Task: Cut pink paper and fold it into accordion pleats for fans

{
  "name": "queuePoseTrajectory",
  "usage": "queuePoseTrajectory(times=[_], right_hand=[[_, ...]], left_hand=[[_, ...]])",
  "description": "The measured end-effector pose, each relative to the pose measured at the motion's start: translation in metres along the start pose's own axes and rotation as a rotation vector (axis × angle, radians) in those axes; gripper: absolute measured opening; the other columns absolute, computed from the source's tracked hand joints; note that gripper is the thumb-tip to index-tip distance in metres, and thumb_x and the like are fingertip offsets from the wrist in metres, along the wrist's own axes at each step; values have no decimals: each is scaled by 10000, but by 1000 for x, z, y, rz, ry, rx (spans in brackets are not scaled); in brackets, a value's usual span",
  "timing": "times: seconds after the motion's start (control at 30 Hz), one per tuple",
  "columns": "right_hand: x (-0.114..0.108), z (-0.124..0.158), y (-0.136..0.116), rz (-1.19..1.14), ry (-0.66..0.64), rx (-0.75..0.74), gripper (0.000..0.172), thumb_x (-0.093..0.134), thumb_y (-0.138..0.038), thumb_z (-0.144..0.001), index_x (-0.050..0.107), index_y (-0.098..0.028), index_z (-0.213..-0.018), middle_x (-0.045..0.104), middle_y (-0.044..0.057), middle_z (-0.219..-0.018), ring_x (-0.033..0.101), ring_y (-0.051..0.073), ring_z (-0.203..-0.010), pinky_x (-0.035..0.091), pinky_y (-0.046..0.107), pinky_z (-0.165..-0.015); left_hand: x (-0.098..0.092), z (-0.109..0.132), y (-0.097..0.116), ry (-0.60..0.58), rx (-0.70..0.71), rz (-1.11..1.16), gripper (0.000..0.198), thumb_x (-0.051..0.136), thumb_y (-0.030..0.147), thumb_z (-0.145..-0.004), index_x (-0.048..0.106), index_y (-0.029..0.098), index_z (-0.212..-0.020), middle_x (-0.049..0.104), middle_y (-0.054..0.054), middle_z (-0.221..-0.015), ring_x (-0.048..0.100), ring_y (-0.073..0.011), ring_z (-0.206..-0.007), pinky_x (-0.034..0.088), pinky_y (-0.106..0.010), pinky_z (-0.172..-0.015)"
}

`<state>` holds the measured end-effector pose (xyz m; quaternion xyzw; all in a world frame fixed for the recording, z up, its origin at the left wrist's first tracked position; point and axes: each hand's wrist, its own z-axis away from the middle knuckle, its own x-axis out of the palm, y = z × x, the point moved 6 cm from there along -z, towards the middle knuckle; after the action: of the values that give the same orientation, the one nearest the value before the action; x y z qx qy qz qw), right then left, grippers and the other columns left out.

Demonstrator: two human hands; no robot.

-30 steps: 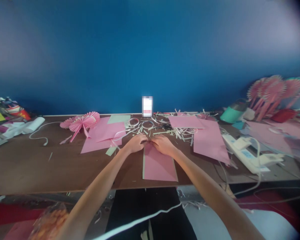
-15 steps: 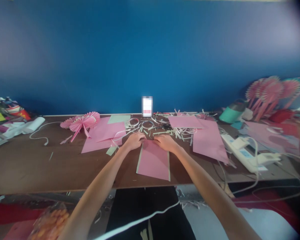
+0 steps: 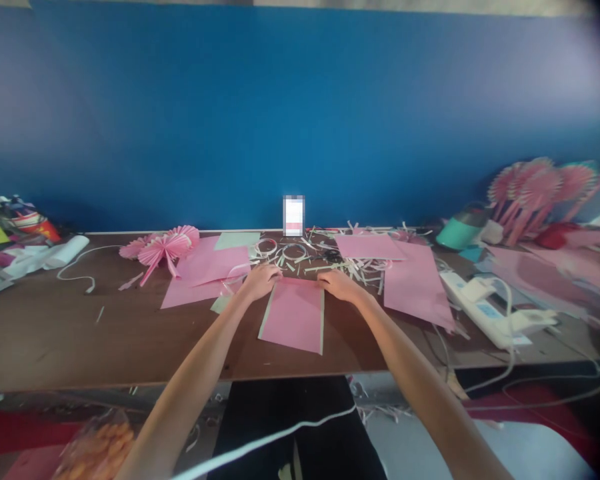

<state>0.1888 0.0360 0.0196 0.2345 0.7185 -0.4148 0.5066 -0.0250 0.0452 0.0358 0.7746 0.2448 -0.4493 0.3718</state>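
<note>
A sheet of pink paper (image 3: 293, 319) with pale tape-like strips along its left and right edges lies on the brown table in front of me. My left hand (image 3: 262, 282) is closed on its far left corner, fingers curled over the edge. At the far right corner my right hand (image 3: 338, 285) pinches the same edge. A narrow folded-looking band runs along the far edge between them. The fingertips are small and partly hidden. Just beyond the hands lie rolls of tape (image 3: 294, 253) and pale paper scraps (image 3: 365, 270).
Pink sheets (image 3: 415, 283) lie to the right, beside a white power strip (image 3: 475, 308) with cables. More pink sheets (image 3: 195, 292) and pleated paper fans (image 3: 166, 248) are on the left. A lit phone (image 3: 293, 216) stands against the blue wall. A teal container (image 3: 457, 231) is at right.
Both hands have spread apart along the far edge to the paper's corners. The paper has shifted slightly left, and the camera view has tilted a little upward.
</note>
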Motion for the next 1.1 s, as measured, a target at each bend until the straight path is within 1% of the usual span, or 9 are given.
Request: queuePoseTrajectory(times=[0.1, 0.2, 0.33, 0.47, 0.57, 0.67, 0.83, 1.0, 1.1], right_hand=[[-6, 3, -4, -114, 56, -21, 307, 394, -373, -919, 550, -189, -730, 544, -3, -651, 477, 124, -598, 279, 228, -564], [-9, 4, -7, -194, 89, -43, 235, 405, -330, -912, 553, -196, -788, 561, -8, -678, 490, 125, -618, 303, 228, -589], [-9, 3, -6, -221, 137, -56, 191, 417, -281, -896, 558, -188, -806, 559, -8, -681, 483, 124, -615, 310, 233, -600], [-9, 3, -4, -241, 152, -64, 211, 415, -299, -895, 554, -191, -779, 543, -13, -667, 471, 124, -602, 311, 235, -597], [-8, 3, -4, -267, 128, -70, 209, 437, -300, -884, 550, -188, -748, 541, -15, -656, 478, 122, -600, 312, 232, -592], [-7, 3, -5, -297, 106, -71, 186, 444, -271, -873, 549, -184, -746, 540, -20, -645, 483, 116, -588, 315, 227, -583], [-10, 3, -6, -289, 123, -83, 204, 440, -272, -877, 544, -180, -728, 534, -25, -633, 479, 115, -597, 311, 225, -592], [-19, 6, -2, -264, 162, -73, 197, 450, -278, -883, 572, -182, -761, 565, -16, -658, 500, 121, -609, 321, 229, -597], [-23, 8, -3, -197, 209, -64, 188, 457, -286, -891, 600, -189, -815, 620, 11, -743, 531, 144, -683, 342, 247, -645]], left_hand=[[-1, 1, 4, 11, 19, 12, 233, 406, 219, -869, 638, 207, -890, 655, -38, -938, 559, -204, -936, 409, -325, -829], [2, 2, 9, -14, 35, 11, 281, 400, 171, -834, 621, 211, -1003, 650, -34, -1012, 559, -199, -967, 403, -313, -857], [3, 5, 17, -68, 37, 15, 310, 378, 164, -827, 619, 215, -1015, 656, -22, -1021, 581, -186, -933, 406, -281, -816], [-1, 7, 21, -76, 10, 6, 280, 374, 310, -882, 631, 228, -958, 675, -10, -880, 601, -174, -802, 399, -257, -701], [-2, 7, 22, -57, -26, -11, 297, 443, 443, -854, 639, 236, -939, 679, -8, -856, 603, -177, -770, 386, -248, -657], [3, 5, 22, -70, -41, -11, 324, 497, 494, -816, 654, 226, -909, 683, -20, -843, 607, -184, -776, 386, -247, -657], [9, 3, 20, -87, -35, 52, 254, 512, 418, -826, 670, 220, -810, 676, -3, -736, 600, -160, -704, 394, -232, -642], [5, 3, 21, -74, -15, 192, 278, 421, 297, -878, 674, 224, -967, 698, -7, -950, 624, -158, -871, 430, -224, -768], [3, 4, 20, -86, -14, 237, 307, 398, 256, -880, 664, 215, -1028, 692, -15, -1004, 626, -161, -918, 438, -231, -815]])
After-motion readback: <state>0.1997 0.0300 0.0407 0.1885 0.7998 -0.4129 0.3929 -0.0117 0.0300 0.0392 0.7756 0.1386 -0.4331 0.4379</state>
